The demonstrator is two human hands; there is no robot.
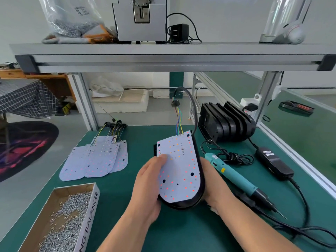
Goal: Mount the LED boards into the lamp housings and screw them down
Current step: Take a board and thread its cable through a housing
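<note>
LED board [179, 170], white and dotted with red and amber points, lies face up on black lamp housing [183, 206] at mid green tabletop [181, 235]. Pinched by left hand [149, 188], fingers [162, 158] clamped, thumb on the board's face. Cupped at the right rim by right hand [211, 180], fingers curled under and mostly hidden. Just right, touching that wrist: teal electric screwdriver [234, 177] with coiled cord. Behind: stacked housings [225, 122]. Left: spare boards [98, 160]. Near left: box of screws [63, 219].
</note>
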